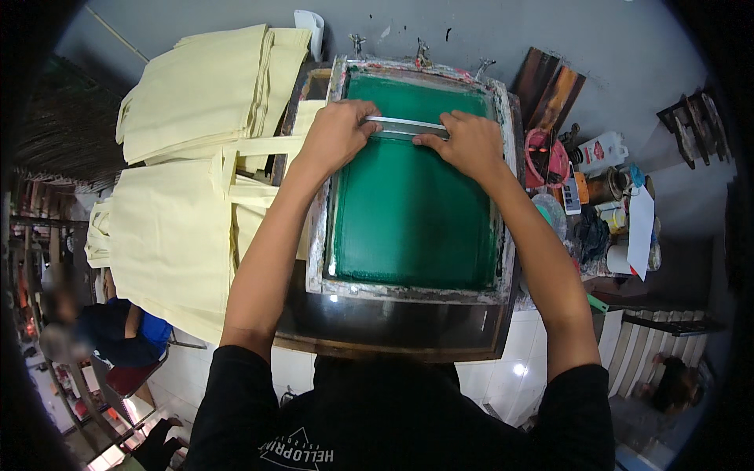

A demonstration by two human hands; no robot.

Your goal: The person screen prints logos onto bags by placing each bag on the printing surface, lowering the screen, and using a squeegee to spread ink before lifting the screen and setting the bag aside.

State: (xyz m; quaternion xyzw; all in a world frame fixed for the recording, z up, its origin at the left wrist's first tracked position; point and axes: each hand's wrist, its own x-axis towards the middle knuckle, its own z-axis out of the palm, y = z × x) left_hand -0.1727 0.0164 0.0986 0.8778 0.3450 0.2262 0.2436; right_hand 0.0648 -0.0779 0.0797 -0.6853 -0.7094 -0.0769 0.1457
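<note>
Left hand (339, 132), right hand (474, 144) gripping metal bar (407, 124) over green screen (408, 212); cream bags (173, 235) at left

One framed green screen (408, 220), one silvery bar (407, 125), two piles of yellow bags (169, 235), three metal clamps (422, 53), one pink basket (560, 166), one handled white jug (602, 152).

Open lane over green screen (408, 216) from metal bar (407, 123) to near frame edge (393, 292), between forearms (271, 255). Far side: clamps (422, 53), then wall (503, 23). Left: bag piles (196, 90) crowd in. Right: pink basket (559, 161), white bottle (603, 151).
</note>
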